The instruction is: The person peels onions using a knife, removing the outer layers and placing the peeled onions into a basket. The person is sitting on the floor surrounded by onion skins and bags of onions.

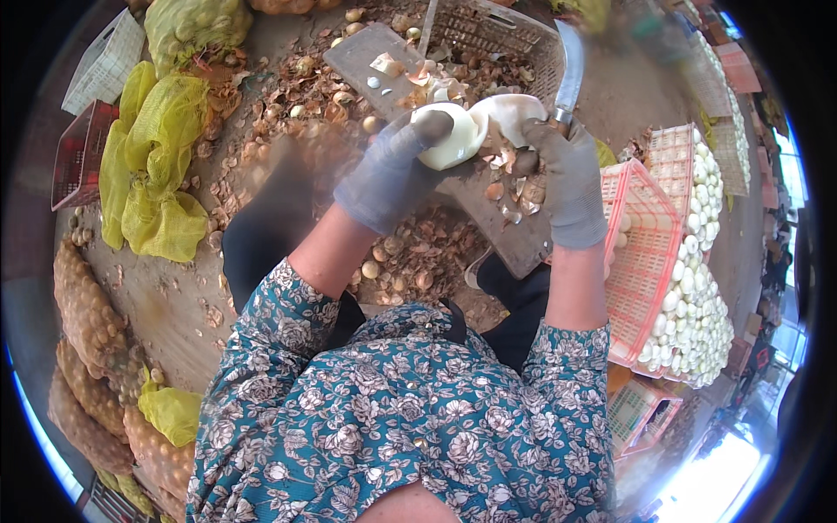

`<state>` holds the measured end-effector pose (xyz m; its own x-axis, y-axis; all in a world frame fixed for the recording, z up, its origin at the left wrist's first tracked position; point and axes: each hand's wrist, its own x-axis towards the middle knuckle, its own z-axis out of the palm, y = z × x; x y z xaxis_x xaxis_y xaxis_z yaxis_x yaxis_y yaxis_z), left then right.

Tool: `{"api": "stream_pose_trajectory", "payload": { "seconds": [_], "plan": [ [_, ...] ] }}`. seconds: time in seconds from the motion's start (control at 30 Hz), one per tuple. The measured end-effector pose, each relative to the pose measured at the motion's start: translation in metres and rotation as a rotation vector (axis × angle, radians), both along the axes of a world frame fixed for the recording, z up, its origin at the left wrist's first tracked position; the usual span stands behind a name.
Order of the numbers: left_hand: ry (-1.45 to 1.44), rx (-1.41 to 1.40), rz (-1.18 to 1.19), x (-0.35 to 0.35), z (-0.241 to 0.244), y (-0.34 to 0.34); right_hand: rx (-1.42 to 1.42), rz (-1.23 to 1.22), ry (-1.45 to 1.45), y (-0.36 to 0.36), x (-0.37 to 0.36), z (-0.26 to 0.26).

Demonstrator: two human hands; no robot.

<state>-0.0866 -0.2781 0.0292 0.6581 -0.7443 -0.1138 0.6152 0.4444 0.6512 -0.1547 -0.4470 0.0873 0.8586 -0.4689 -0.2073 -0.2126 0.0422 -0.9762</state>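
Observation:
My left hand [399, 167], in a grey work glove, grips a peeled white onion [461, 151] with the thumb on top. A thick outer layer [511, 112] hangs from the onion's right side, and the gloved fingers of my right hand [567, 173] pinch its far end. That same hand holds a knife [570, 68] by its handle, the curved blade pointing up and away from me. Below both hands lies a worn board [513, 238], strewn with onion skins [441, 88] and scraps. Part of the board is hidden behind my hands.
A skin-littered crate [536, 42] stands ahead. On my right, a pink crate [644, 255] adjoins a heap of peeled onions [693, 320]. Yellow mesh sacks [160, 170] and filled onion sacks [88, 307] lie left. Loose onions and skins [418, 252] cover the floor between my legs.

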Motion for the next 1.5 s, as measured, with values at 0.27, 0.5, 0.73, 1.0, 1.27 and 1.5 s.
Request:
{"api": "stream_pose_trajectory", "payload": {
  "seconds": [0.27,0.5,0.73,1.0,1.27,1.5],
  "plan": [
    [0.186,-0.094,0.021,-0.004,0.002,-0.005,-0.213,-0.044,0.082,-0.028,0.001,-0.014],
    [0.027,0.042,0.095,-0.003,-0.022,-0.008,-0.412,0.034,-0.240,0.003,0.000,-0.015],
    [0.108,-0.209,-0.060,-0.004,-0.004,-0.007,0.020,0.173,0.006,0.030,-0.004,-0.004],
    [0.083,-0.230,-0.013,-0.004,0.006,-0.007,-0.133,-0.148,-0.172,0.049,-0.002,-0.007],
    [0.124,-0.161,0.016,-0.008,0.000,-0.009,-0.172,-0.098,-0.026,0.021,-0.001,-0.021],
    [-0.169,-0.006,0.159,-0.004,-0.019,-0.012,-0.513,0.193,-0.157,0.015,-0.015,-0.027]
  ]
}}
